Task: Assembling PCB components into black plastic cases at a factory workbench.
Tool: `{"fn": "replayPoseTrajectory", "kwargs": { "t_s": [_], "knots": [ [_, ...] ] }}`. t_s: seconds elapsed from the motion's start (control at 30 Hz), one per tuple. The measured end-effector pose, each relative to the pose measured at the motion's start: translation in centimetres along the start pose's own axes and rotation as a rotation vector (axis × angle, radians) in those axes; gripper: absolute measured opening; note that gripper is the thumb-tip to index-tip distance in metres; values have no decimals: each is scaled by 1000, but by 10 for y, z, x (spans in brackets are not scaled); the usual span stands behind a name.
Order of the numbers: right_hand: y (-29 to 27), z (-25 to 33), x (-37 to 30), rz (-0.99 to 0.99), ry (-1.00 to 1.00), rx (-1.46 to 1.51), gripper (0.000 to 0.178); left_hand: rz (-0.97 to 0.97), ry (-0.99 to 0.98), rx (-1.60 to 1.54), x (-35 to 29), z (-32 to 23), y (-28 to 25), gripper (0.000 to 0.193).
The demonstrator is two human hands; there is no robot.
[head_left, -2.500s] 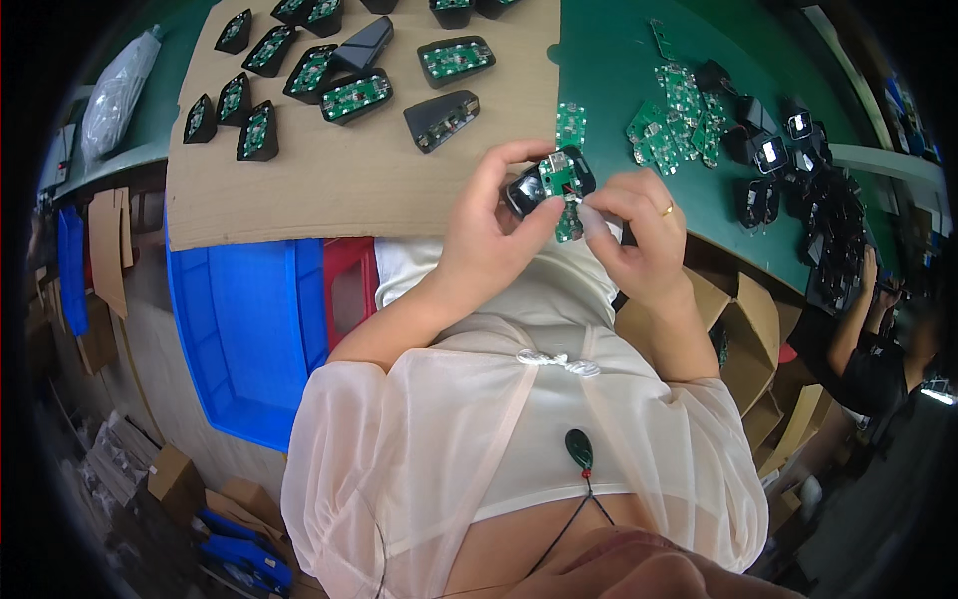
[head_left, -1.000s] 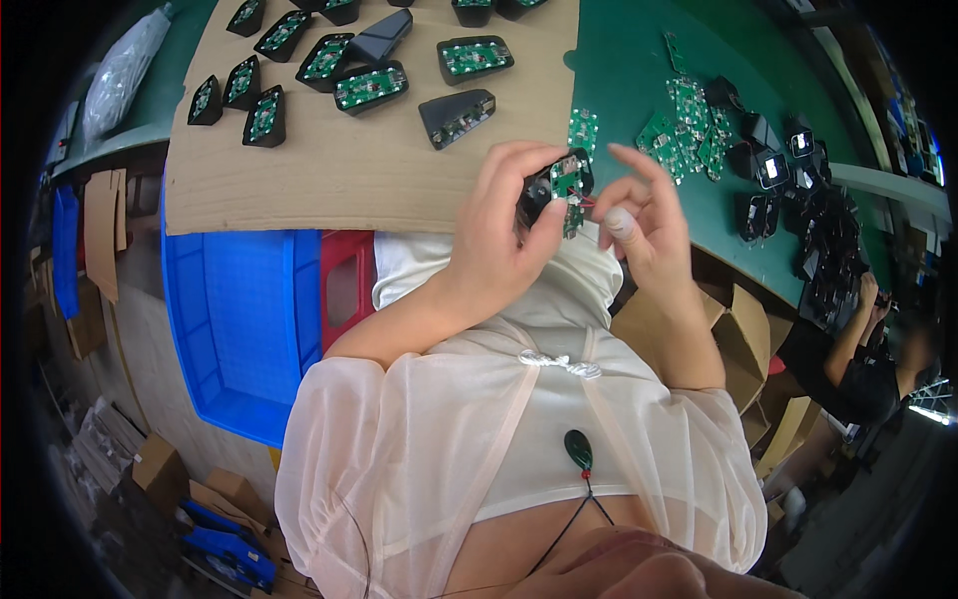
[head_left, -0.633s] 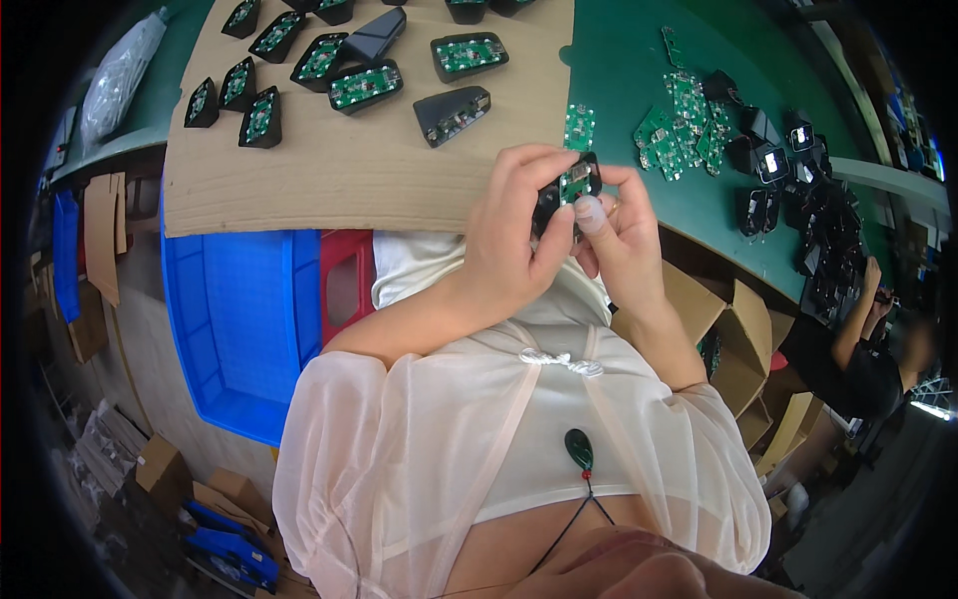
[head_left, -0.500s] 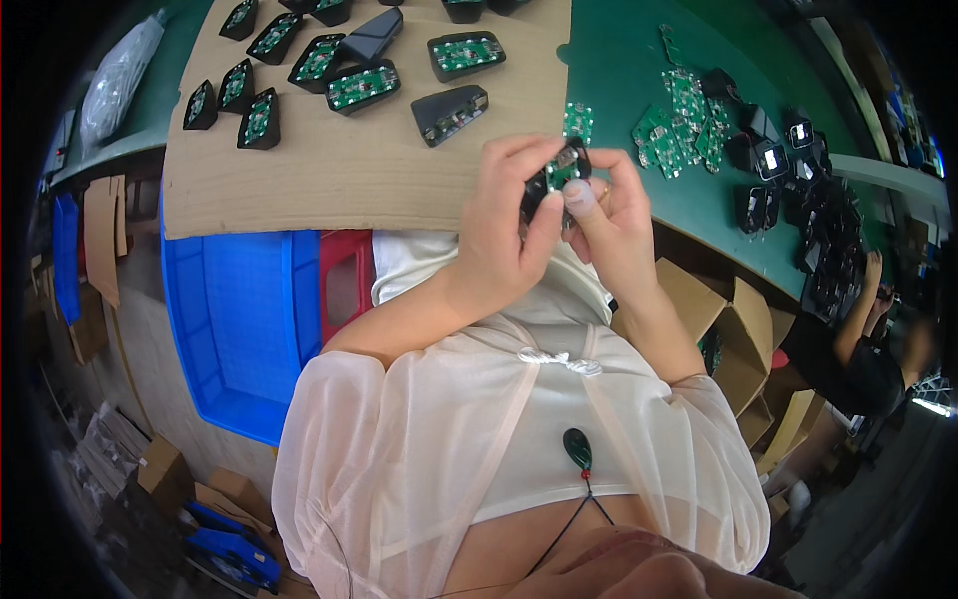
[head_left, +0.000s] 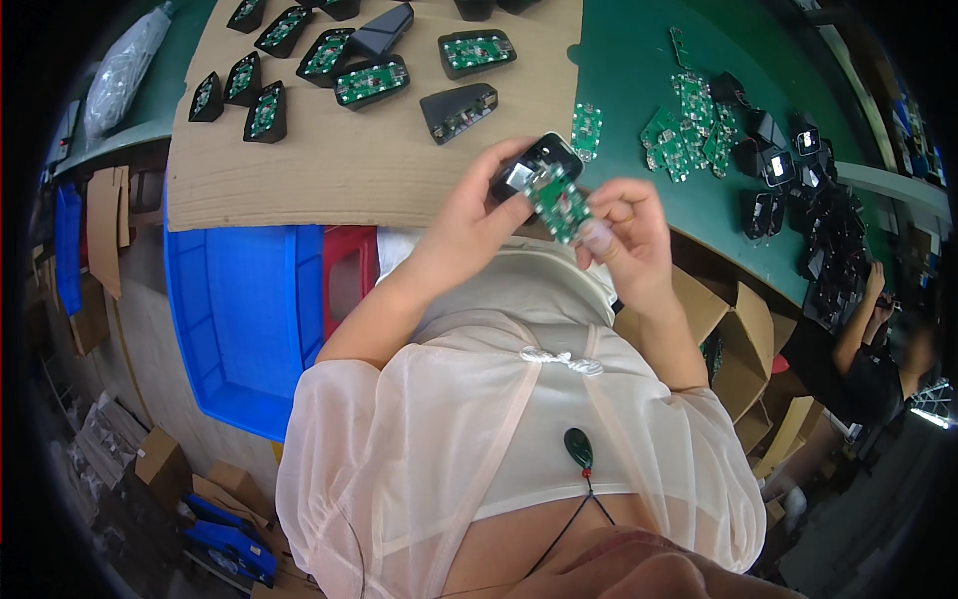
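Green circuit board (head_left: 557, 203) now lifted off black housing (head_left: 529, 164), pinched in right hand (head_left: 624, 240).

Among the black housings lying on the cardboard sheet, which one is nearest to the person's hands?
The black wedge-shaped housing at the sheet's right side, just above the left hand. It lies alone on its side below a housing with a green board; the others sit farther up and left.

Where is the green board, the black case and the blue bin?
green board (head_left: 557, 203), head view, middle of its face
black case (head_left: 531, 160), head view, top shell
blue bin (head_left: 244, 319), head view, bare inner floor
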State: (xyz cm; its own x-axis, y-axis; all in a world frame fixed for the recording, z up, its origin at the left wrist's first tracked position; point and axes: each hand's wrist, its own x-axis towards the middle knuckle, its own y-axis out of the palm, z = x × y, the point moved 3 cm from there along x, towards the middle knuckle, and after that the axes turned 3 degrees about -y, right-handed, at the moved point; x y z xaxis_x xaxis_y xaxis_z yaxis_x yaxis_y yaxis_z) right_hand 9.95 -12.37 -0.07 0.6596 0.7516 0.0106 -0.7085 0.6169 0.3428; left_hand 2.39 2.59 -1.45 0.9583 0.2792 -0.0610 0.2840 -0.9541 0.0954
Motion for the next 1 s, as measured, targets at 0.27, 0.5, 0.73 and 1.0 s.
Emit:
{"fn": "replayPoseTrajectory", "kwargs": {
  "t_s": [0.27, 0.5, 0.73, 1.0],
  "knots": [
    [15, 11, -4, 126, -204, -665, 28, 178, -371, -508, 5, 19, 8, 27],
    [18, 19, 1, 111, -791, -1172, 34, 40, -265, -485, 0, 4, 20, 25],
    [14, 19, 10, -84, -753, -1113, 28, -43, -201, -545, -9, 2, 23, 31],
    [20, 19, 16, -16, -723, -1189, 25, -29, -94, -336, -12, -3, 21, 36]
  ]
}}
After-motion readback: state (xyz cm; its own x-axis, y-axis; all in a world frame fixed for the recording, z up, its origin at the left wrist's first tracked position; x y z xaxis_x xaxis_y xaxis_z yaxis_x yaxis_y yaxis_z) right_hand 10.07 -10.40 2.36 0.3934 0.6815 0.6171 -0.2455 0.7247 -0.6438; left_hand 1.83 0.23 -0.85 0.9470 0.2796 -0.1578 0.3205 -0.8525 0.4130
